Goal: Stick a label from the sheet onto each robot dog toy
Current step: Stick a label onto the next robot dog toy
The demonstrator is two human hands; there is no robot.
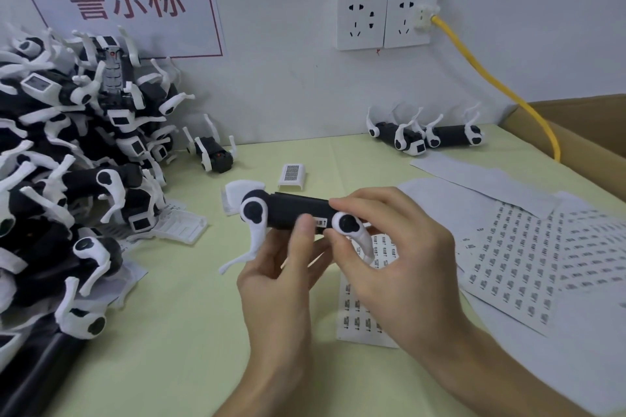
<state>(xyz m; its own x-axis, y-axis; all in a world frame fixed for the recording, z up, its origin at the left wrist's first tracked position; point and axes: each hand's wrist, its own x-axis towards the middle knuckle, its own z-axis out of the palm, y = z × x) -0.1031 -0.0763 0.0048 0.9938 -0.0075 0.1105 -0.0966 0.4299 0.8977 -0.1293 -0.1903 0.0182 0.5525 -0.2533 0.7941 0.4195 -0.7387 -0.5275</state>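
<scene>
A black-and-white robot dog toy (pixel 291 210) is held lying sideways above the table in both hands. My left hand (pixel 281 284) grips its body from below, thumb pressed on the side next to a small white label (pixel 321 223). My right hand (pixel 393 257) curls its fingers round the toy's rear end, over the white hind leg. A label sheet (pixel 364 311) lies under my hands, partly hidden. A larger label sheet (pixel 528 267) with several rows of labels lies to the right.
A big pile of robot dog toys (pixel 67 179) fills the left side. Two toys (pixel 426 134) lie at the back right, one toy (pixel 213 152) near the pile. Small white plastic cover (pixel 292 176), wall sockets (pixel 386 19), yellow cable (pixel 491 78), cardboard box (pixel 582 132) at right.
</scene>
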